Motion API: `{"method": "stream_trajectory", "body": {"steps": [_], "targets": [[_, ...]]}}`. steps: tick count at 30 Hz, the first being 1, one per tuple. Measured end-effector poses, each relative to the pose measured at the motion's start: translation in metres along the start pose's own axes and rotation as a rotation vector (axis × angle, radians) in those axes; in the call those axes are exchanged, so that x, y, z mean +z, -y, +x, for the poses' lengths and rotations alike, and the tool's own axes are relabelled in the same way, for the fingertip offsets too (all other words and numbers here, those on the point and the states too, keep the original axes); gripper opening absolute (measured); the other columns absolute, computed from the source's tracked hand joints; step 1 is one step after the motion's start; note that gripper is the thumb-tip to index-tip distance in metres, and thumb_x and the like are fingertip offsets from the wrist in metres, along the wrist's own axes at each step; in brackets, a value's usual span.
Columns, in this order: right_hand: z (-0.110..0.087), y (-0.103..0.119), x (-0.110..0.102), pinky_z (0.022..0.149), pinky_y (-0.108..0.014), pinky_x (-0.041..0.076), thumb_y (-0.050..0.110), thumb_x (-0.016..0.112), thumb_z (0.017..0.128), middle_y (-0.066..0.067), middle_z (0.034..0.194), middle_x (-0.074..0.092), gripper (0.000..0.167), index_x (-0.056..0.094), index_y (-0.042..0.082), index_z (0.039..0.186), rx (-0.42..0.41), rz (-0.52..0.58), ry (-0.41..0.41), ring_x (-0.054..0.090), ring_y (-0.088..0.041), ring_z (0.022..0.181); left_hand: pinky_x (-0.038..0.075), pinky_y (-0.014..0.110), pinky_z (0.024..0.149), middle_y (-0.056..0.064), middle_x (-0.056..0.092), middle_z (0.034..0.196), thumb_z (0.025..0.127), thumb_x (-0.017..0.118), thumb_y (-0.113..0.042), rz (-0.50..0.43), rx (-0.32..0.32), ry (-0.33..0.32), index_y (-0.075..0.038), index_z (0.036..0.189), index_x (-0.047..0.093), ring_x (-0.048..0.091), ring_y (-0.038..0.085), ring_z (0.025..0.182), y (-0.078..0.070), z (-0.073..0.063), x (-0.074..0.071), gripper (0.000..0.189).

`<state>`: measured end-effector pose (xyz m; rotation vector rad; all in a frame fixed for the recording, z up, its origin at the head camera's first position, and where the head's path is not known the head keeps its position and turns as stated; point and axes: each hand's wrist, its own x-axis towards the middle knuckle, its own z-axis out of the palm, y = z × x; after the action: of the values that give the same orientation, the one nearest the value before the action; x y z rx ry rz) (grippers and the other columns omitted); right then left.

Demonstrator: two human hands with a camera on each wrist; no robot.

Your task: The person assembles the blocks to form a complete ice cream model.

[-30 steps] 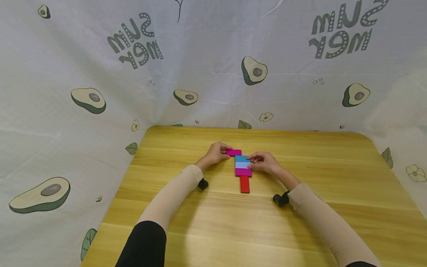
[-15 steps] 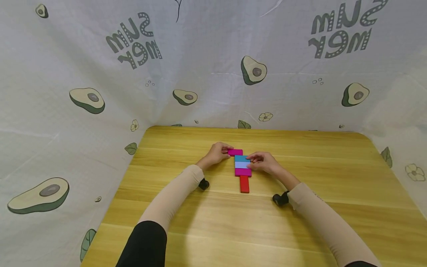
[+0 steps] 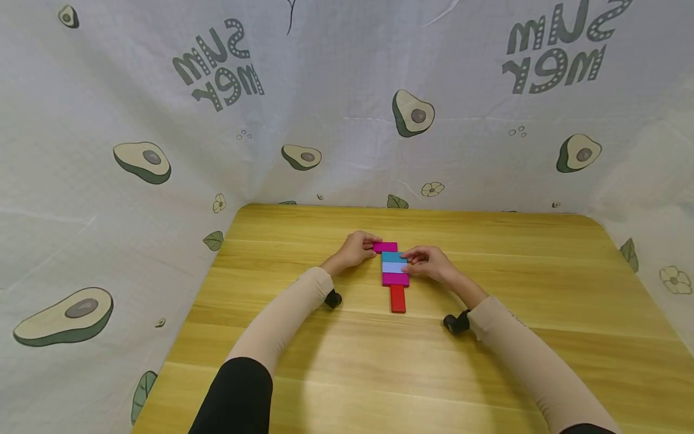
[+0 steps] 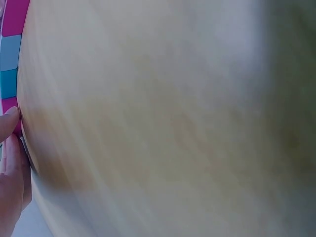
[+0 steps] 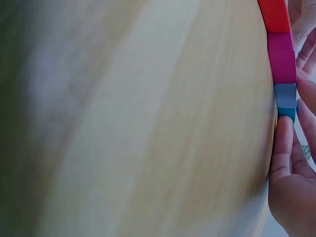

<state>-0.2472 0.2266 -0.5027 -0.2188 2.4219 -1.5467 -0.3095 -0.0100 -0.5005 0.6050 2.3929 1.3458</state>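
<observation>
My left hand pinches one end of a small flat magenta block. That block lies crosswise at the far end of a column of colored blocks, offset a little left. Below it come a teal block, a light blue block, another magenta block and a lengthwise red block. My right hand holds the right ends of the teal and light blue blocks. In the left wrist view, thumb and fingers grip the far magenta block. Right fingers touch the teal block in the right wrist view.
A wooden table lies under the blocks. Behind and beside it hangs a pale cloth printed with avocados and lettering. Small black wrist cameras sit beneath the wrists.
My left hand has slid slightly right with the far magenta block, so it overlaps more of the teal block's width. The right hand and the other blocks stay in place.
</observation>
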Motion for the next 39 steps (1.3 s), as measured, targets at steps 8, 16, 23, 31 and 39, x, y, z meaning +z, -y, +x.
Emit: {"method": "stream_trajectory", "body": {"steps": [8,16,23,31,39], "targets": [[0.0002,-0.0003,-0.0009,0.073,-0.017,0.048,0.01,0.078,0.088,-0.018,0.103,0.062,0.039,0.066,-0.01,0.12,0.006,0.007,-0.002,0.052,-0.026,0.091,0.048,0.027,0.098,0.019,0.059,0.136,0.093,0.063,0.01,-0.007,0.004,0.014,0.005,0.13,0.063,0.055,0.027,0.127,-0.0003,0.0042,0.0031,0.038],[0.0015,-0.0036,0.0007,0.07,-0.018,0.048,0.008,0.078,0.087,-0.015,0.097,0.063,0.037,0.067,-0.01,0.118,0.002,0.008,-0.008,0.052,-0.023,0.087,0.048,0.027,0.099,0.019,0.059,0.136,0.093,0.061,0.011,-0.007,-0.002,0.028,0.006,0.131,0.062,0.055,0.026,0.126,-0.0031,0.0043,0.0055,0.038],[0.0005,-0.0012,0.0016,0.071,-0.019,0.048,0.009,0.078,0.087,-0.012,0.096,0.063,0.036,0.068,-0.008,0.118,0.005,0.009,-0.01,0.052,-0.023,0.088,0.047,0.028,0.1,0.018,0.059,0.137,0.094,0.061,0.01,0.007,0.004,0.036,0.006,0.133,0.06,0.054,0.026,0.128,-0.0042,0.0036,0.0065,0.039],[0.0012,-0.0028,0.002,0.071,-0.018,0.048,0.008,0.079,0.087,-0.015,0.097,0.063,0.036,0.068,-0.009,0.117,0.003,0.0,-0.008,0.052,-0.025,0.088,0.047,0.027,0.1,0.018,0.059,0.136,0.094,0.061,0.01,0.038,0.031,0.039,0.006,0.132,0.061,0.055,0.026,0.127,-0.0035,0.0041,0.0089,0.038],[-0.0008,0.0016,0.0007,0.069,-0.018,0.046,0.002,0.077,0.087,-0.024,0.099,0.061,0.035,0.066,-0.013,0.117,-0.009,0.028,-0.008,0.051,-0.026,0.088,0.047,0.027,0.1,0.018,0.058,0.137,0.095,0.059,0.01,0.05,0.04,0.051,0.006,0.134,0.059,0.055,0.026,0.127,-0.0072,0.0048,0.0102,0.039]]}}
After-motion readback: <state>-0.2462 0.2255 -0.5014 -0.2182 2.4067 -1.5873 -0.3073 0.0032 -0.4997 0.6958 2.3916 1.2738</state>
